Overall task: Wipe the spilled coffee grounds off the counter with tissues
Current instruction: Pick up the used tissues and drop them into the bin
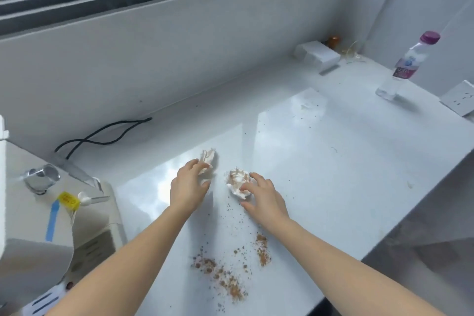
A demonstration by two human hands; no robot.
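Brown coffee grounds (223, 274) lie scattered on the white counter (333, 161) near its front edge, with a second patch (263, 249) to the right. My left hand (188, 187) holds a crumpled white tissue (208, 159) against the counter beyond the spill. My right hand (264, 196) rests its fingers on another crumpled tissue (237, 182), stained brown, beside the left one. Fine specks trail between the tissues and the main spill.
A white machine with a chrome part (42, 177) and a black cable (102, 136) stands at the left. A water bottle (407, 67) with a purple cap stands at the far right, near white boxes (318, 55) and a wall socket (459, 100).
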